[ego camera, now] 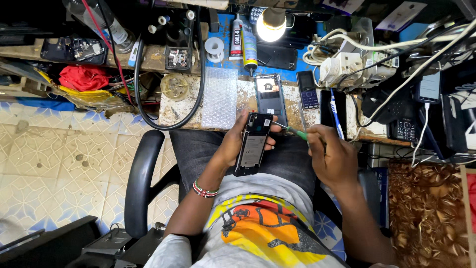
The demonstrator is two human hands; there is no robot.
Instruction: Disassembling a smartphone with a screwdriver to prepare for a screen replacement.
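My left hand (232, 144) grips an opened black smartphone (253, 145), back cover off, its insides facing up over my lap. My right hand (333, 157) holds a green-handled screwdriver (295, 132), and its thin tip touches the phone's upper right edge. The phone's removed grey back cover (270, 98) lies on the bench just above. A beaded bracelet (204, 190) circles my left wrist.
The worn workbench (248, 94) carries a bubble-wrap sheet (220, 97), a small keypad phone (307, 90), a glue tube (250, 48), a solder spool (214, 48), a lit lamp (271, 25), a blue pen (336, 115), power strips and cables at right. A black chair armrest (141, 178) stands at my left; tiled floor beyond.
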